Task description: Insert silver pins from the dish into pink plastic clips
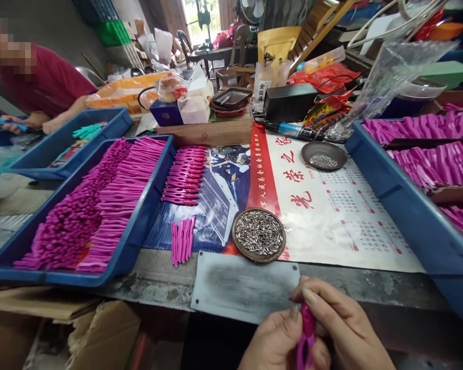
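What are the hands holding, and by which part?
A magenta piece: the right hand pinches its upper end, the left hand grips it lower down.

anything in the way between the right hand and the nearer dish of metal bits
Nothing raised is visible between the right hand and the nearer dish; only the grey plate lies there, flat. Both hands hold the pink piece.

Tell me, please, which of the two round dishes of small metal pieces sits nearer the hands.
The brown round dish full of silvery metal pieces, just behind the grey rectangular plate; the darker round dish sits farther back, holding fewer pieces.
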The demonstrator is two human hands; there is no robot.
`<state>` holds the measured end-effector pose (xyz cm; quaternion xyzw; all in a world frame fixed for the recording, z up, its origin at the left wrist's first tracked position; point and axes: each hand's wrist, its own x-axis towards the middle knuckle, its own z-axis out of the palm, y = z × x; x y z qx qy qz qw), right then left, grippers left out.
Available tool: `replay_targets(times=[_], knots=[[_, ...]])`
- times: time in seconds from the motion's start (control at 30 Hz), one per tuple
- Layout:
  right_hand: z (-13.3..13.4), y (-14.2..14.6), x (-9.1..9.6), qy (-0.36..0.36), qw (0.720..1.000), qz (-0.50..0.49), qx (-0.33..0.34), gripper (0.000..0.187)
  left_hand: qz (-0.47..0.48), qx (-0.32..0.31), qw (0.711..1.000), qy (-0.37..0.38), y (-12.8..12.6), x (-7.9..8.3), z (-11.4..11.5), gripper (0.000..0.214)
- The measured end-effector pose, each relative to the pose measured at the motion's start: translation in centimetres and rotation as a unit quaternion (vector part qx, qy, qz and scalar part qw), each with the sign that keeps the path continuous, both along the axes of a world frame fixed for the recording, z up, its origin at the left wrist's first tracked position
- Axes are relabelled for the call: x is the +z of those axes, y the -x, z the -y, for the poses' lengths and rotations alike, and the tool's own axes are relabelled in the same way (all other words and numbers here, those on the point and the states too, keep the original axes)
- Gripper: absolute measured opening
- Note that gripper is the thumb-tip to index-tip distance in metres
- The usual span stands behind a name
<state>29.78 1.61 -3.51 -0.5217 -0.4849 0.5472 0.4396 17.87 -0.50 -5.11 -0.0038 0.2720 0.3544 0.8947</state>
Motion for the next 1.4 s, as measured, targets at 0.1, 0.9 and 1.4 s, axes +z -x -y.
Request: replay_targets(times=[0.1, 0.9, 1.4], knots=[[-0.9, 0.4, 0.2, 0.017, 0.999, -0.021, 0.021, 0.028, 0.026, 0.035, 0.999, 0.021, 0.2, 0.0, -0.2, 0.044], [-4.9, 4.0, 2.3, 0.131, 0.976, -0.122, 0.121, 0.038, 0.107, 0.085, 0.988, -0.069, 2.9, -1.7, -2.0, 0.042], [-11.6, 4.3, 1.1, -0.206, 0.793, 0.524, 0.232, 0.017, 0.143, 0.078, 0.984, -0.072, 5.5, 1.6, -3.1, 0.028]])
